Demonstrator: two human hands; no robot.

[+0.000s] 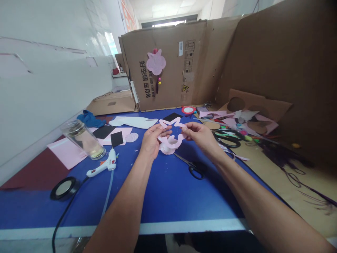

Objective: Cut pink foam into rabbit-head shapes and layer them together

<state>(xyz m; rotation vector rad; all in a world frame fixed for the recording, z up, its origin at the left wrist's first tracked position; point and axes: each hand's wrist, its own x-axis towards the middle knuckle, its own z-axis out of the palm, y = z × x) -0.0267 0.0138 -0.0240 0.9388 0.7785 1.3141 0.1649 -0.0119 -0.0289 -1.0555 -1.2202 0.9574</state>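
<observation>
Far left, a glass jar [83,139] and a hot glue gun [104,163] sit on the blue table [158,200]. Mid-table, the left hand [154,142] and right hand [198,137] pinch a pink cut-out flower outline [168,123] tightly in their fingertips, above the table, with black-handled scissors [195,168] just below to the right.
</observation>
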